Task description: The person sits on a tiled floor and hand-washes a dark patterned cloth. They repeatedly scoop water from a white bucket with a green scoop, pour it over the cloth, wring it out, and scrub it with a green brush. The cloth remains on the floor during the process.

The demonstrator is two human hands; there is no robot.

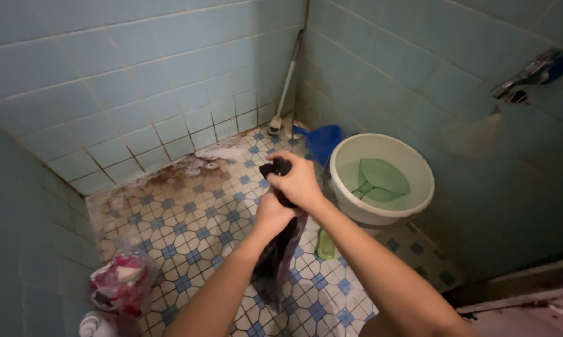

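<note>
**Two hands wring dark cloth over tiled washroom floor**

A dark cloth (281, 240) hung twisted between two fists above the middle of the patterned floor (187, 218), its upper end poking out at the top and its lower length dangling toward the tiles. The right hand (300, 181) was closed tight round the top of the cloth; the left hand (272, 215) was closed round it just below, the two touching. The cloth looked soft, limp and probably wet, so likely heavier than it seemed and somewhat slippery; a firm grip at two spots close together, as here, suited it best.

Just beside the hands, toward the right wall, stood one pale green bucket (381, 181) with one green scoop (378, 181) lying inside. One blue dustpan-like item (322, 140) lay behind the bucket, and one long-handled brush (286, 87) leaned in the far corner. One small green object (325, 244) lay on the floor near the bucket's base. At the floor's near-left edge sat one clear bag of red and white items (122, 284). One metal tap (525, 78) jutted from the right wall.
</note>
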